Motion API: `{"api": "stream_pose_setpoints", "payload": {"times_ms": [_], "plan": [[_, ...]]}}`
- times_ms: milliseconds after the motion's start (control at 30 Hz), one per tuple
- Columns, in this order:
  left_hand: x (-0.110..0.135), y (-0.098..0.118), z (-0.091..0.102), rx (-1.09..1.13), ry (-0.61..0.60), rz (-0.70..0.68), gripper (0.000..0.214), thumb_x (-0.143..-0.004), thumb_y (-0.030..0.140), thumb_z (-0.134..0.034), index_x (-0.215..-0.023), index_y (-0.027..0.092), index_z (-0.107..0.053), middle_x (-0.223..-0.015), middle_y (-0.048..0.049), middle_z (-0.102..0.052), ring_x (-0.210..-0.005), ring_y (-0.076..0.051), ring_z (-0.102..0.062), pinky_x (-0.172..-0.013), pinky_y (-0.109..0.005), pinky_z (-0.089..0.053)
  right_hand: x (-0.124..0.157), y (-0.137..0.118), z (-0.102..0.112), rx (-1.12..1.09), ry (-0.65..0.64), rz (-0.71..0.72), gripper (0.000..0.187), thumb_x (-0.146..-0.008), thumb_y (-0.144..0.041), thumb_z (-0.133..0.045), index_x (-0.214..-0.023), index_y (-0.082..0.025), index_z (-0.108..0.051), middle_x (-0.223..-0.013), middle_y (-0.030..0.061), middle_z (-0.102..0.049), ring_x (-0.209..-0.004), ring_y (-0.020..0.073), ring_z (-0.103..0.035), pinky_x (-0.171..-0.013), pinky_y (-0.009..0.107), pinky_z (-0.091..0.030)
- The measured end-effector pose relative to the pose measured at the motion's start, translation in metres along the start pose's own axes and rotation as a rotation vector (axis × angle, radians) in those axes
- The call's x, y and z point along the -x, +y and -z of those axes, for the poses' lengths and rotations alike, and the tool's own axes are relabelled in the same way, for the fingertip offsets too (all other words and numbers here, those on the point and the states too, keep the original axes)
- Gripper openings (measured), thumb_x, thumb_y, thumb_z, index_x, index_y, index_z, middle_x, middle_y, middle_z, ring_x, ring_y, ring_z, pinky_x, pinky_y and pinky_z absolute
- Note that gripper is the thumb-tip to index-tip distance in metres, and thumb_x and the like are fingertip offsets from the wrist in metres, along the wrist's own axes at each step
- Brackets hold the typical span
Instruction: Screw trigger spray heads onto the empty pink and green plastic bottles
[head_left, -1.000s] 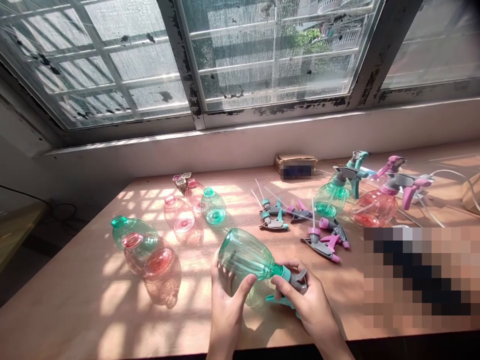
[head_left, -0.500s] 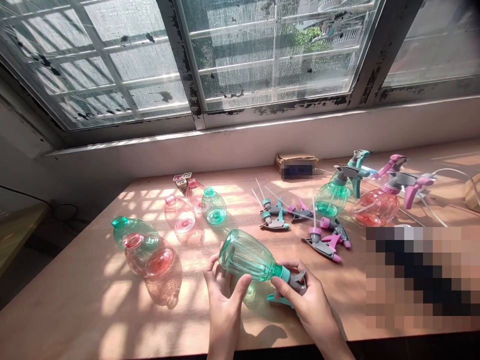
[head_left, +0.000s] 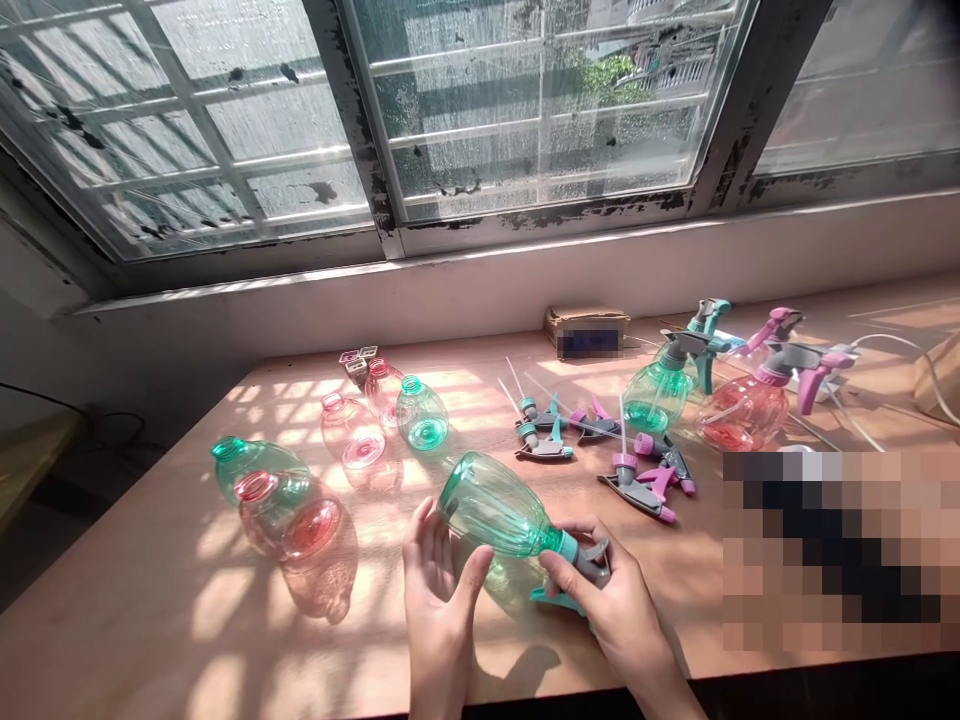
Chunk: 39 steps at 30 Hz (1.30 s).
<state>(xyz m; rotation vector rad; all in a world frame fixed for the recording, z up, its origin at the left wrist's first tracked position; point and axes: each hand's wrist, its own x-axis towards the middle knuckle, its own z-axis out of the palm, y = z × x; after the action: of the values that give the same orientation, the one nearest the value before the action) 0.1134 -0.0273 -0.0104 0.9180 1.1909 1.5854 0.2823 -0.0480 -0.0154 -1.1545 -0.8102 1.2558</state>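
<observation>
A clear green bottle (head_left: 495,512) lies tilted above the wooden table (head_left: 150,620), base to the upper left. My left hand (head_left: 437,580) cups its body from below, fingers and thumb curled round it. My right hand (head_left: 611,605) grips the grey and teal spray head (head_left: 589,570) sitting on the bottle's neck.
Empty green and pink bottles (head_left: 281,500) lie to the left, more behind (head_left: 390,415). Loose spray heads with tubes (head_left: 600,445) lie in the middle. Two finished spray bottles (head_left: 705,385) stand at the right. A small box (head_left: 589,330) sits by the wall. A blurred patch (head_left: 840,550) covers the right.
My left hand has loosened and shifted slightly on the bottle's body, thumb now across its underside. The bottle and my right hand stay almost where they were.
</observation>
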Motion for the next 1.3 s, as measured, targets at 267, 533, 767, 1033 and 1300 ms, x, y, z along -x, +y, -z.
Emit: {"api": "stream_pose_setpoints", "payload": {"times_ms": [267,533,767,1033,1300], "plan": [[0.005,0.015,-0.008,-0.057,0.041,0.029,0.07,-0.084,0.052,-0.087,-0.142,0.027,-0.057,-0.133,-0.0094,-0.073,-0.126,-0.029,-0.068,-0.108,-0.04,-0.054,-0.001,0.004,0.005,0.019,-0.069,-0.041,0.039,-0.081,-0.051,-0.092,-0.101,-0.023,-0.074,-0.08,-0.001,-0.072,-0.071,0.0199,-0.071,-0.07,0.034,-0.067],[0.01,0.021,-0.012,-0.058,-0.073,0.009,0.063,-0.095,0.047,-0.078,-0.153,0.039,-0.053,-0.169,-0.004,-0.052,-0.163,-0.03,-0.035,-0.123,-0.038,-0.046,0.001,0.002,0.0,0.014,0.036,0.016,0.043,-0.079,-0.056,-0.091,-0.1,-0.022,-0.075,-0.07,-0.0033,-0.069,-0.064,0.0176,-0.067,-0.064,0.03,-0.063],[0.007,0.014,-0.002,-0.048,0.034,0.036,0.064,-0.086,0.057,-0.084,-0.139,0.029,-0.061,-0.142,-0.0097,-0.071,-0.132,-0.031,-0.066,-0.114,-0.042,-0.051,0.001,0.0,0.001,0.012,-0.04,-0.031,0.04,-0.08,-0.054,-0.091,-0.099,-0.023,-0.074,-0.08,-0.0022,-0.07,-0.069,0.0188,-0.071,-0.068,0.033,-0.066],[0.0,0.005,-0.002,-0.048,0.072,0.052,0.065,-0.084,0.052,-0.088,-0.138,0.029,-0.061,-0.146,-0.0093,-0.068,-0.145,-0.032,-0.056,-0.121,-0.045,-0.044,0.001,-0.002,-0.004,0.014,-0.013,-0.028,0.042,-0.077,-0.056,-0.092,-0.098,-0.023,-0.075,-0.078,-0.0011,-0.07,-0.069,0.0196,-0.07,-0.067,0.033,-0.067],[-0.001,0.005,0.002,-0.033,-0.017,0.108,0.075,-0.084,0.055,-0.087,-0.148,0.028,-0.058,-0.154,-0.0117,-0.065,-0.144,-0.032,-0.06,-0.116,-0.041,-0.054,0.001,0.001,0.0,0.038,0.006,-0.005,0.041,-0.079,-0.056,-0.09,-0.099,-0.024,-0.073,-0.075,-0.0026,-0.07,-0.068,0.0189,-0.07,-0.066,0.03,-0.066]]}}
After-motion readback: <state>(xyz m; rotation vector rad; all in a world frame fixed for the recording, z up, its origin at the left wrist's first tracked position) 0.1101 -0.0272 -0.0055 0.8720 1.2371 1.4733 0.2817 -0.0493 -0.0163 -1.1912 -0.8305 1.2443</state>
